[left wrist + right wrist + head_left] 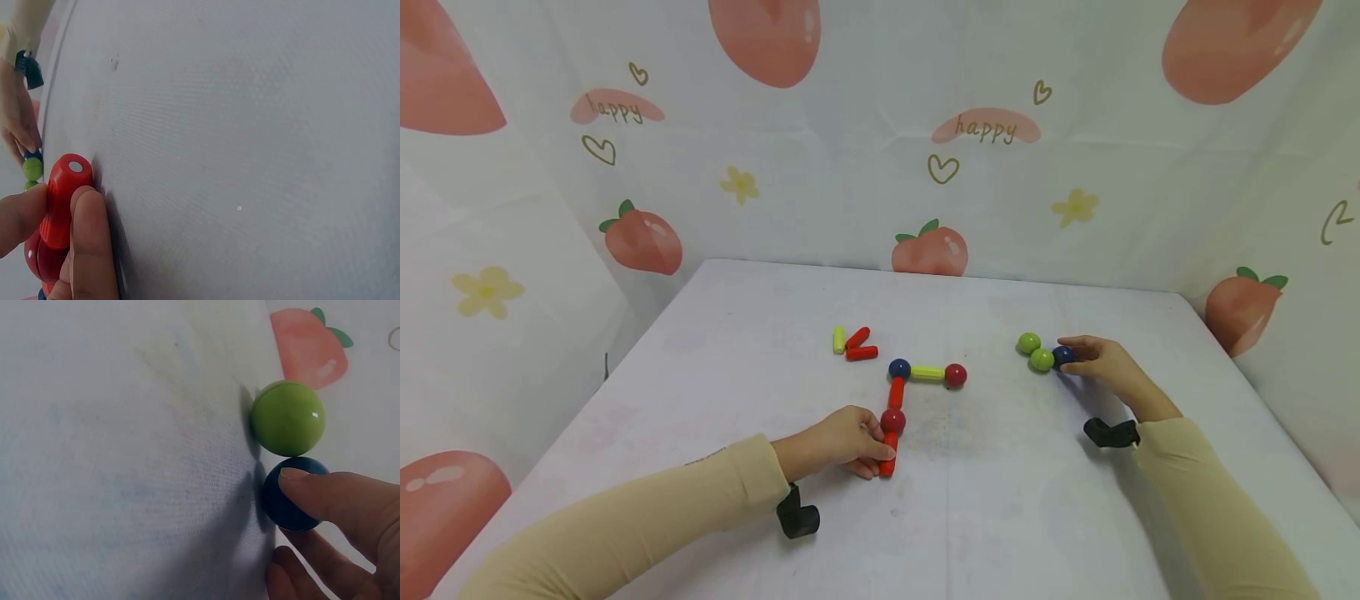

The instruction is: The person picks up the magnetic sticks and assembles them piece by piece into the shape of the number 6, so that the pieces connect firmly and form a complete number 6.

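Observation:
With thumb and fingers, my left hand point(846, 437) pinches a red rod point(57, 203) that has a silvery disc at its near end. Its far end meets a red ball point(892, 420). From there a second red rod point(897, 393) runs to a blue ball point(899, 369), and a yellow-green rod point(928, 373) leads right to another red ball point(956, 376). Over on the right, my right hand point(1105, 367) grips a separate blue ball point(290, 499) between thumb and fingers. A green ball point(288, 418) sits right against it, beside another green ball point(1028, 342).
Behind the joined pieces lie a loose yellow-green rod point(838, 340) and two loose red rods, one of them a red rod point(862, 353) lying crosswise. Everything rests on a white table point(760, 333). A fruit-print cloth point(850, 150) hangs along its back and sides.

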